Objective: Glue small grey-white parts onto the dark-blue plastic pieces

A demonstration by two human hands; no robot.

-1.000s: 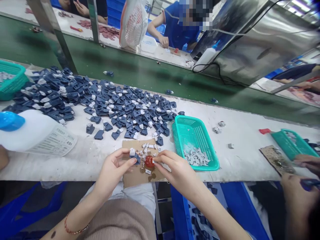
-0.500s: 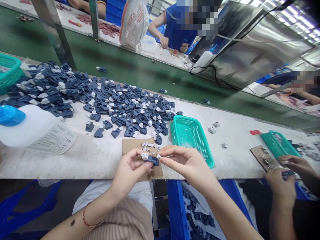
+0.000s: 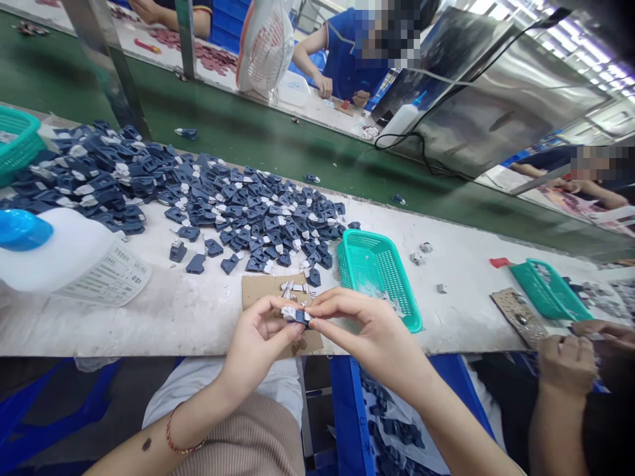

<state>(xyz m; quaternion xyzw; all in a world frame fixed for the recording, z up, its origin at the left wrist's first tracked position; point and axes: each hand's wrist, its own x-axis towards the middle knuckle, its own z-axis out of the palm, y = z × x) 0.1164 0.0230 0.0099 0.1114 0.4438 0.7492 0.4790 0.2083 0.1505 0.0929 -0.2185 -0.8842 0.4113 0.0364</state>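
Note:
Between the thumb and fingers of my left hand [image 3: 255, 336] is a small navy plastic part [image 3: 300, 317] with a whitish piece [image 3: 288, 313] at its left end. My right hand [image 3: 364, 320] is closed in a pinch at the part's right end, on a small white piece [image 3: 307, 317] that sits against it. The fingertips hide most of this piece. Beneath both hands lies a brown cardboard sheet [image 3: 252, 285] bearing several small silvery-white pieces [image 3: 294, 287]. Behind it spreads a large heap of similar navy parts [image 3: 262, 215] with whitish ends.
A green basket [image 3: 415, 311] stands right of my hands. On the left are a white bottle [image 3: 74, 254] with a blue cap and another green basket [image 3: 34, 125]. A co-worker's hands [image 3: 568, 363] work at the right, near a cardboard piece [image 3: 508, 311]. Beyond runs a green belt [image 3: 223, 125].
My right hand has moved slightly left, bringing the small white piece against the navy part's right end. My left hand stays nearly still. The co-worker's hands at the right have shifted.

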